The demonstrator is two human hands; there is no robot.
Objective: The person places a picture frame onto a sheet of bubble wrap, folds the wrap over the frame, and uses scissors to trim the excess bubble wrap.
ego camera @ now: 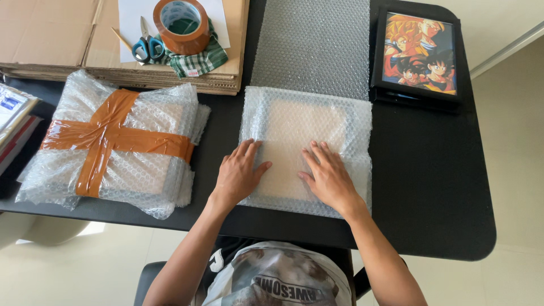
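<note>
Black table over a pale tiled floor, seen from the head camera looking straight down. I watch this remotely and note what the frame gives.

Centre of frame: a flat rectangular item folded inside bubble wrap, the wrap running on as a long strip toward the top centre. Left hand lies flat on the lower left part of the bundle, fingers spread, palm down, pinching nothing. Right hand lies the same way on the lower right part, fingers slightly fanned, also pressing and not gripping.

Left of frame: a finished bundle, bubble-wrapped and crossed with brown tape. Upper left: flattened cardboard carrying a brown tape roll, blue-handled scissors and a green checked cloth. Upper right: a black picture frame with a cartoon print, just beside the strip of wrap.

Judgement on doing this step well: I would keep both palms flat and the pressure even, so the folded layer stays tight against the item and no slack forms at the corners. One hand should hold the flap down while the other is free; tape and scissors sit well apart, at upper left, so lifting both hands would likely let the wrap spring open.
</note>
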